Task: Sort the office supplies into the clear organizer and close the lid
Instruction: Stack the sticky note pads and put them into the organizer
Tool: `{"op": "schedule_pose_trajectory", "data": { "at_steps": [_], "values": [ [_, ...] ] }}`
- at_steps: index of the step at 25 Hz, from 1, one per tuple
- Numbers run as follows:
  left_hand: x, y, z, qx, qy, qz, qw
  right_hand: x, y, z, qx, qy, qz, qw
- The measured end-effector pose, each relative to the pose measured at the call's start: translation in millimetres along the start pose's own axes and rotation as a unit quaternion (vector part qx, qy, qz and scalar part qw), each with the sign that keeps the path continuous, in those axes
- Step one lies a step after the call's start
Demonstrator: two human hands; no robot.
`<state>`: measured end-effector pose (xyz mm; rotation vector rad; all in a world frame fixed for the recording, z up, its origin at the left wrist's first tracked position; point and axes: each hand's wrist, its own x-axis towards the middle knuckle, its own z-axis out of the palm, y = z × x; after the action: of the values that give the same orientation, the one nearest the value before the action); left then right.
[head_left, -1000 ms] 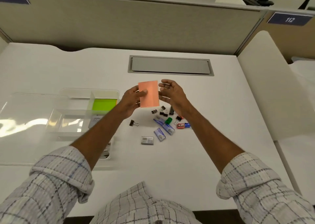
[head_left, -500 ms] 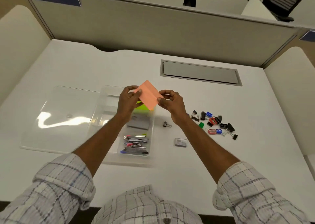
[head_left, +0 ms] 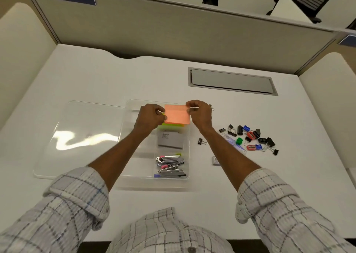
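An orange sticky-note pad (head_left: 176, 114) is held flat between my left hand (head_left: 150, 115) and my right hand (head_left: 198, 111), each pinching one side. It hovers over the far right compartment of the clear organizer (head_left: 133, 179), just above a green sticky-note pad (head_left: 171, 125). Nearer in the organizer lie a grey box (head_left: 170, 140) and several staplers (head_left: 169, 166). The organizer's clear lid (head_left: 84, 137) lies open flat to the left.
A heap of binder clips and coloured sharpeners (head_left: 250, 138) lies on the white desk to the right. One black clip (head_left: 201, 141) and a small staple box (head_left: 215, 160) sit closer to the organizer. A grey cable hatch (head_left: 232, 81) is set in the desk behind.
Both hands carried the orange pad left from above the loose supplies to over the organizer, turned it flat and lowered it onto the green pad's compartment. My view also swung left.
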<state>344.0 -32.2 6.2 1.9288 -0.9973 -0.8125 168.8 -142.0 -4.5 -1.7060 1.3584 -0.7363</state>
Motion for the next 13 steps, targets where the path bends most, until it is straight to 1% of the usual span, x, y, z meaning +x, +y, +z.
{"op": "schedule_pose_trajectory", "data": {
  "at_steps": [2,4,7,10,13],
  "values": [
    [22.7,-12.6,-18.1,0.028,-0.048,-0.012,0.998,2.2,-8.0,26.8,-0.071,0.019,0.005,0.997],
    [19.5,-7.9,-14.5,0.044,-0.076,-0.019,0.996,-2.0,-3.8,22.7,-0.117,0.019,-0.019,0.993],
    [25.2,-3.6,-21.8,0.049,-0.058,-0.008,0.997,-4.5,-2.1,29.8,-0.175,0.008,-0.035,0.984],
    [26.8,-4.9,-21.0,0.106,-0.063,0.031,0.992,-12.5,0.4,33.6,-0.180,0.004,-0.048,0.982],
    [24.2,-5.1,-14.8,0.121,-0.057,0.071,0.988,-18.9,1.9,34.0,-0.167,0.025,-0.050,0.984]
  ]
}}
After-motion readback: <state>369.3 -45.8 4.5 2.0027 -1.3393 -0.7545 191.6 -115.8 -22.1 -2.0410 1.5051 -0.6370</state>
